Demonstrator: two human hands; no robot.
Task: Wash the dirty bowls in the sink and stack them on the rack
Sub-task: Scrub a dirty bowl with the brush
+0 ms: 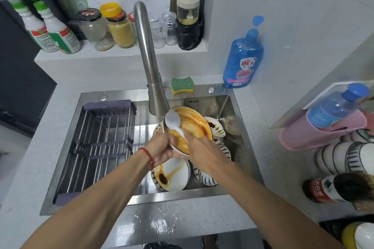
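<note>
At the far left of the steel sink [238,107] I see the dark metal-barred drying rack [101,147], with no bowls on it. My left hand [162,147], red string at the wrist, curls round the lower rim of a white sauce-smeared bowl [190,125] tilted under the brushed steel faucet [150,62], where water strikes its rim. My right hand [202,151] lies against the bowl's near edge; I cannot tell how its fingers lie. Other dirty striped bowls [174,174] lie beneath, in the basin.
</note>
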